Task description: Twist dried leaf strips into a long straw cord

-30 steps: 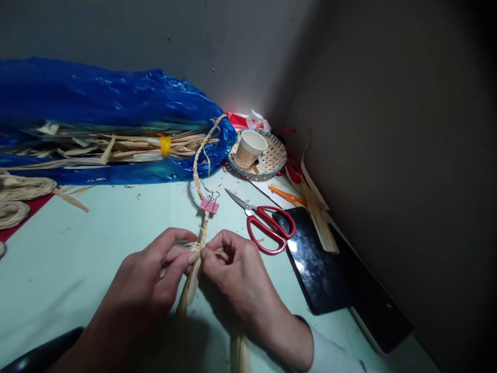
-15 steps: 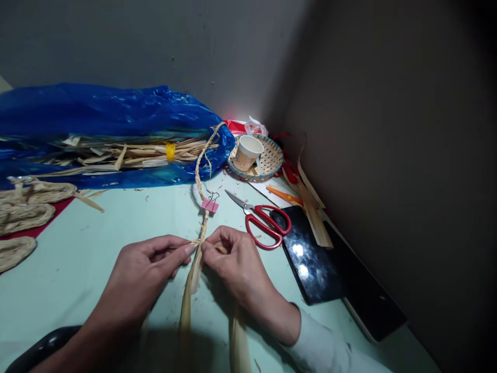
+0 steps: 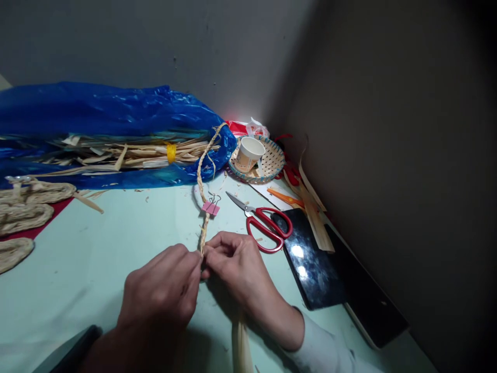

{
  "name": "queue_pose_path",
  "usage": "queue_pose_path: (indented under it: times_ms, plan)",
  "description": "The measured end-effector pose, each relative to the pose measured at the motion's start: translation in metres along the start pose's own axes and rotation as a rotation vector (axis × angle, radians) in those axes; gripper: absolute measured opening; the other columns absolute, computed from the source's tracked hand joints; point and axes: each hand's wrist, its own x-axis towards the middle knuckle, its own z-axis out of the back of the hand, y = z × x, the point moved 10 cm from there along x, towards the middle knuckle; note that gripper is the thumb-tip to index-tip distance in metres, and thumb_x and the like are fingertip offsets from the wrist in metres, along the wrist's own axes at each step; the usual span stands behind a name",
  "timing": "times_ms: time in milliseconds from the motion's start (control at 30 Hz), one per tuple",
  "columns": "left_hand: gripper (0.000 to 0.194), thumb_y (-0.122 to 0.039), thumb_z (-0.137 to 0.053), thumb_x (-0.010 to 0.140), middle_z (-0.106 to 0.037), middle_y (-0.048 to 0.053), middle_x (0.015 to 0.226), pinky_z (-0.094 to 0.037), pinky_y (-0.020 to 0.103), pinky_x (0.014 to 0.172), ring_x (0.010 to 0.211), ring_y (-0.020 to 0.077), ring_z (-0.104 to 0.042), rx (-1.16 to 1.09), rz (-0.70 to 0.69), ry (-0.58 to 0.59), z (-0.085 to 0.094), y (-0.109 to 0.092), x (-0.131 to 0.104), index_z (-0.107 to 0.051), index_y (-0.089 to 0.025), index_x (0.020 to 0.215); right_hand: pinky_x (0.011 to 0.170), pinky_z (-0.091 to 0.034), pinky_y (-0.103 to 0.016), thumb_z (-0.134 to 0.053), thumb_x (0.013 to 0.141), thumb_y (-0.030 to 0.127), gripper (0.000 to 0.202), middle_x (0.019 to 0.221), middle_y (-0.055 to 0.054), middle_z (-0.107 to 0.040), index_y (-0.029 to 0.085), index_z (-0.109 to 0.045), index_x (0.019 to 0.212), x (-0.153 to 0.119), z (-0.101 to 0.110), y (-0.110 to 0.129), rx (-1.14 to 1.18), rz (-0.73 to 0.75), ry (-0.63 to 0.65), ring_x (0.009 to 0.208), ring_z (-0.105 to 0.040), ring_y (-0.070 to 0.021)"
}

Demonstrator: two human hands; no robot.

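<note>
Two hands meet at the braid (image 3: pixel 203 233): your right hand (image 3: pixel 238 264) pinches it between its fingers; your left hand (image 3: pixel 161 285) curls closed, fingertips hidden. Pink clip (image 3: pixel 210 209) at twelve o'clock, scissors (image 3: pixel 249 209) at two.

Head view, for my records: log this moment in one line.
left hand: at braid's lower end | right hand: pinching there | pink clip: on braid | scissors: right of clip | cup: in basket

Printed with small marks on the paper cup (image 3: pixel 250 154), upper middle of the frame, too tiny to read; nothing else legible.
</note>
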Motion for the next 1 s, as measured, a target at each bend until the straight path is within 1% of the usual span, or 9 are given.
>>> queue_pose_path:
  times_ms: [200,367,500,600,667,733,800,900,1000]
  plan:
    - [0.027,-0.008,-0.046,0.102,-0.062,-0.002,0.062,-0.029,0.031,0.049,0.053,0.0146,-0.058,0.225,-0.21,-0.096,0.005,-0.025,-0.003,-0.068,-0.016,0.09,0.059,-0.041,-0.024,-0.065,0.08,0.027,0.017,0.059,0.0,-0.063,0.016,-0.065,0.068,-0.002,-0.002,0.007,0.016,-0.049,0.07,0.056,-0.058,-0.0122]
    - [0.026,-0.006,-0.05,0.1,-0.069,-0.001,0.063,-0.034,0.033,0.053,0.052,0.0153,-0.059,0.357,-0.136,-0.02,0.002,-0.034,-0.002,-0.074,-0.016,0.094,0.056,-0.038,-0.022,-0.068,0.081,0.025,0.017,0.056,0.002,-0.059,0.015,-0.065,0.068,0.0,0.0,0.004,0.064,-0.072,0.046,0.052,-0.052,-0.0093]
    - [0.031,-0.007,-0.047,0.099,-0.082,0.007,0.085,-0.044,0.033,0.062,0.066,0.0195,-0.071,0.325,-0.076,0.083,-0.003,-0.037,-0.012,-0.075,-0.013,0.112,0.055,-0.038,-0.021,-0.069,0.079,0.023,0.015,0.057,0.002,-0.06,0.015,-0.065,0.068,0.0,0.004,0.005,0.101,-0.068,0.023,0.052,-0.049,-0.0089]
    - [0.035,-0.011,-0.046,0.094,-0.082,0.006,0.09,-0.048,0.034,0.063,0.071,0.0226,-0.074,0.077,-0.109,0.175,-0.011,-0.036,-0.018,-0.077,-0.023,0.103,0.055,-0.039,-0.022,-0.073,0.079,0.027,0.018,0.063,-0.001,-0.067,0.015,-0.064,0.07,-0.002,0.004,0.003,0.148,-0.099,0.041,0.052,-0.049,-0.0087]
    - [0.028,-0.018,-0.05,0.093,-0.081,0.001,0.09,-0.049,0.032,0.065,0.073,0.0215,-0.073,-0.159,-0.016,0.178,-0.009,-0.02,-0.011,-0.075,-0.03,0.091,0.055,-0.038,-0.021,-0.076,0.078,0.029,0.021,0.064,-0.001,-0.068,0.014,-0.064,0.069,-0.002,0.005,0.004,0.164,-0.099,0.048,0.052,-0.048,-0.0079]
    - [0.022,-0.032,-0.051,0.098,-0.08,0.004,0.102,-0.053,0.033,0.082,0.092,0.0243,-0.074,-0.37,0.377,0.155,-0.011,0.027,-0.004,-0.073,-0.028,0.101,0.056,-0.037,-0.02,-0.082,0.074,0.031,0.025,0.062,0.0,-0.067,0.014,-0.064,0.066,-0.002,0.007,0.005,0.186,-0.082,0.053,0.053,-0.048,-0.0071]
    - [0.032,-0.049,-0.06,0.091,-0.078,0.006,0.106,-0.054,0.037,0.085,0.094,0.027,-0.073,-0.646,0.68,0.277,-0.032,0.053,-0.006,-0.069,-0.026,0.11,0.056,-0.038,-0.021,-0.087,0.07,0.035,0.031,0.06,0.001,-0.065,0.014,-0.064,0.066,-0.001,0.006,0.004,0.225,-0.08,0.069,0.052,-0.048,-0.0071]
    - [0.032,-0.047,-0.065,0.089,-0.073,0.002,0.084,-0.053,0.034,0.081,0.084,0.0226,-0.07,-1.139,0.795,0.554,-0.067,0.04,-0.004,-0.063,-0.024,0.11,0.057,-0.04,-0.023,-0.089,0.067,0.045,0.038,0.058,0.002,-0.064,0.015,-0.065,0.071,-0.001,0.006,0.004,0.251,-0.083,0.101,0.053,-0.053,-0.0104]
    - [0.023,-0.043,-0.067,0.09,-0.058,-0.005,0.068,-0.04,0.023,0.057,0.059,0.0111,-0.05,-1.379,0.794,0.649,-0.08,0.026,-0.003,-0.062,-0.021,0.092,0.065,-0.044,-0.025,-0.085,0.072,0.048,0.038,0.06,0.001,-0.065,0.016,-0.064,0.07,-0.001,0.007,0.008,0.185,-0.042,0.131,0.059,-0.06,-0.0132]
